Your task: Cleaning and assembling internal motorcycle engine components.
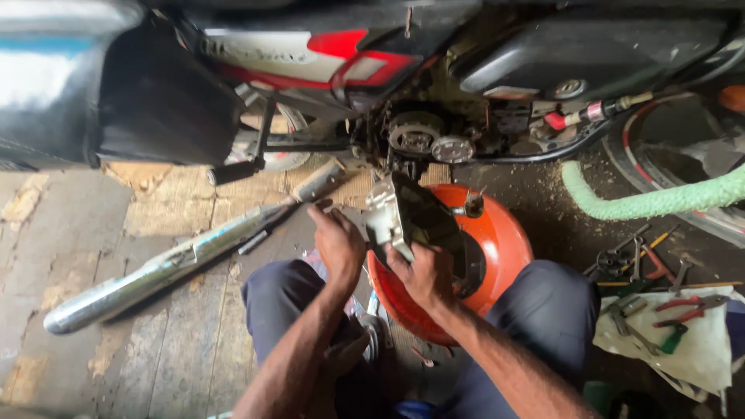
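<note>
Head camera first, and it is the only view I have: I look straight down past my knees at a motorcycle (403,70) standing on a worn, flaking floor (155,326). My left hand (339,242) has its fingers curled and pinched on the left edge of a grey metal engine cover (396,217), and my right hand (423,275) grips the lower edge of the same cover, thumb on top and fingers wrapped beneath. I hold the cover tilted, its dark hollow inner face turned up and to the right. It hangs just above an orange basin (504,240) that sits on the floor between my legs, right below the open side of the engine, where two round gears (431,140) show bare. Whether the cover touches the basin rim I cannot tell. To my left a long chrome exhaust pipe (163,268) lies slantwise on the floor, well apart from my hands. To my right a pale green ribbed hose (652,198) curves across the dirt. Farther right, a white cloth (698,349) carries a scatter of pliers (687,310) with red and green handles, and more small tools lie on the ground just above it. A black seat and red-and-white side panel fill the upper part of the view.
</note>
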